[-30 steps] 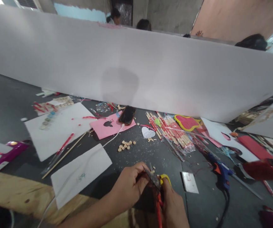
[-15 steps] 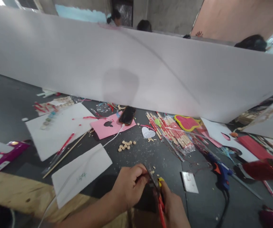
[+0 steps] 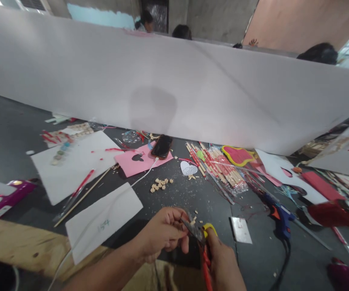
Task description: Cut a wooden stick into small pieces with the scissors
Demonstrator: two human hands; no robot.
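And there was the right hand [image 3: 223, 254], wrapped round the handles of the cutter [image 3: 196, 231], the left hand [image 3: 162, 234] curled close by, fingers bunched (what they pinched, if anything, I couldn't tell). Clean work there, I judged, called for fingertips clear of the blades and a square, steady squeeze. The cutter lay between the hands, its tip right beside the left fingers, pale bits [image 3: 193, 221] scattered just beyond on the dark table [image 3: 215, 204].
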